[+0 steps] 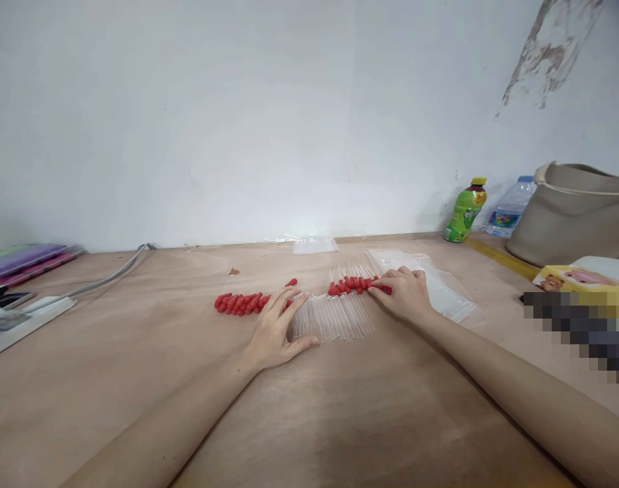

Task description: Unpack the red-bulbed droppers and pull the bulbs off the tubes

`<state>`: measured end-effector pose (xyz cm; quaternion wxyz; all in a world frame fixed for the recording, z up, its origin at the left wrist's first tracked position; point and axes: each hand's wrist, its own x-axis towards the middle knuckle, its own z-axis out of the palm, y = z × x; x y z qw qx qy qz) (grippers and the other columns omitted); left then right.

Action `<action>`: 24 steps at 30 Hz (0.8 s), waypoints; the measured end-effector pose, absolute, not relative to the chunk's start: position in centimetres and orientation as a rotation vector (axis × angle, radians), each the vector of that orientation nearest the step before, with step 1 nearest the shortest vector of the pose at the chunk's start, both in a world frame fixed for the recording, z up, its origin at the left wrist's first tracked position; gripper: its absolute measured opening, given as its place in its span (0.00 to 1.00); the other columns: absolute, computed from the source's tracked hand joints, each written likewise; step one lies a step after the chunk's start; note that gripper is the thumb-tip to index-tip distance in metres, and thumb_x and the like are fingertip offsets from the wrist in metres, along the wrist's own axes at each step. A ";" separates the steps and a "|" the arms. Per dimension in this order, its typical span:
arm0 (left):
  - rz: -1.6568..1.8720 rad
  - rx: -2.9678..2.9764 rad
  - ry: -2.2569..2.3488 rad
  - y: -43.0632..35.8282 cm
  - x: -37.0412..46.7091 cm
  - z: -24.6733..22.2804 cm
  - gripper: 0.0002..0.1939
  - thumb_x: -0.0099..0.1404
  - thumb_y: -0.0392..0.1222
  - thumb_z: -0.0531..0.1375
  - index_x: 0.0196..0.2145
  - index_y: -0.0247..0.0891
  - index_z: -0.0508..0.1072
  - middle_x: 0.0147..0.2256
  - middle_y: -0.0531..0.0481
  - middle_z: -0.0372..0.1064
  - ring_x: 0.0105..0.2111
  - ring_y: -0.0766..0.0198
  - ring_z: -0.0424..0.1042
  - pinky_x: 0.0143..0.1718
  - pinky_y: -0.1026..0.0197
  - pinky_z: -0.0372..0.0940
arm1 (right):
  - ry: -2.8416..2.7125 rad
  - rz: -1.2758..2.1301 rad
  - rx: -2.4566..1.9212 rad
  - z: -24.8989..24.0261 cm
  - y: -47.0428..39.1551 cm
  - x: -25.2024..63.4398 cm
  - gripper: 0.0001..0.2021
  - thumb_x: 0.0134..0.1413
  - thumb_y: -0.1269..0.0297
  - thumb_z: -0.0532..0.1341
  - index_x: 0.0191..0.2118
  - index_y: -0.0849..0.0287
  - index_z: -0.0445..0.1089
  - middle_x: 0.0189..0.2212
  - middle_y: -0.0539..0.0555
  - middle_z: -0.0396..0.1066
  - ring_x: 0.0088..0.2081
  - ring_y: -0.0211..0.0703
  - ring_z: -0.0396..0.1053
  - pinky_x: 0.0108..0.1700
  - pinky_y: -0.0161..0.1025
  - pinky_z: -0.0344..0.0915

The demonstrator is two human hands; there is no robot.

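Observation:
In the head view, a line of slim clear tubes (334, 318) lies side by side on the wooden table. Small red rubber bulbs (352, 285) sit along the upper ends of the tubes, and more clear tips fan out behind them. A second heap of red bulbs (241, 303) lies to the left. My left hand (276, 332) rests palm down, fingers apart, between that heap and the tubes, covering parts of both. With thumb and fingers together, my right hand (403, 291) pinches a red bulb at the right end of the row.
Clear plastic bags (451, 298) lie behind my right hand. Further right stand a green bottle (462, 213), a water bottle (510, 207), a grey bag (568, 217) and a yellow tissue pack (553, 278). On the left are a cable (110, 274) and purple packets (29, 259).

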<state>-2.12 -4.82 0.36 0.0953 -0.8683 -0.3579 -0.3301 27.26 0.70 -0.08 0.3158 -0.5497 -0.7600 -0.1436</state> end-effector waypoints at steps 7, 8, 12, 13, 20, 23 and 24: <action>-0.997 -2.558 -1.058 -4.9 -2.0 0.4 0.36 0.56 0.53 0.59 0.58 0.37 0.53 0.52 0.37 0.57 0.54 0.48 0.55 0.52 0.45 0.55 | -1.732 -0.202 -1.533 0.7 1.0 26.2 0.12 0.51 0.57 0.54 0.26 0.55 0.71 0.24 0.52 0.72 0.32 0.46 0.65 0.40 0.48 0.48; -0.994 -2.559 -1.062 -5.0 -2.0 0.5 0.37 0.56 0.53 0.58 0.58 0.36 0.52 0.52 0.37 0.57 0.54 0.48 0.55 0.52 0.45 0.56 | -1.662 -0.153 -1.533 0.8 1.0 26.0 0.12 0.51 0.57 0.54 0.27 0.56 0.71 0.24 0.52 0.72 0.31 0.46 0.66 0.41 0.48 0.48; -1.006 -2.550 -1.083 -5.0 -2.0 0.5 0.36 0.58 0.52 0.57 0.59 0.37 0.50 0.53 0.38 0.57 0.55 0.48 0.54 0.53 0.46 0.55 | -1.546 -0.045 -1.405 1.1 0.2 25.3 0.10 0.52 0.58 0.53 0.31 0.57 0.68 0.28 0.52 0.73 0.30 0.44 0.68 0.42 0.47 0.51; -1.009 -2.544 -1.089 -5.0 -2.0 0.5 0.36 0.58 0.51 0.57 0.59 0.37 0.49 0.53 0.38 0.57 0.55 0.49 0.54 0.53 0.46 0.55 | -1.574 -0.070 -1.352 1.1 -0.3 25.1 0.09 0.52 0.59 0.54 0.32 0.57 0.68 0.29 0.52 0.73 0.31 0.44 0.68 0.42 0.46 0.52; -0.975 -2.430 -1.044 -5.0 -1.8 0.4 0.32 0.61 0.45 0.54 0.60 0.36 0.48 0.53 0.39 0.57 0.54 0.51 0.55 0.52 0.49 0.55 | -2.043 -0.314 -0.902 0.7 -4.9 23.2 0.06 0.53 0.68 0.55 0.36 0.55 0.68 0.31 0.51 0.73 0.35 0.42 0.67 0.42 0.44 0.53; -0.937 -2.321 -0.953 -5.2 -1.5 0.3 0.24 0.62 0.43 0.54 0.56 0.41 0.58 0.48 0.42 0.62 0.51 0.52 0.59 0.50 0.50 0.57 | -2.146 -0.397 -0.785 0.6 -6.0 22.5 0.08 0.53 0.72 0.54 0.35 0.54 0.68 0.30 0.49 0.74 0.35 0.41 0.67 0.41 0.43 0.53; -0.941 -2.264 -0.938 -5.3 -1.4 0.3 0.21 0.61 0.42 0.55 0.53 0.43 0.63 0.45 0.43 0.64 0.48 0.53 0.62 0.48 0.51 0.58 | -2.160 -0.414 -0.774 0.6 -6.2 22.4 0.08 0.53 0.72 0.54 0.35 0.54 0.68 0.30 0.49 0.74 0.34 0.41 0.67 0.40 0.43 0.53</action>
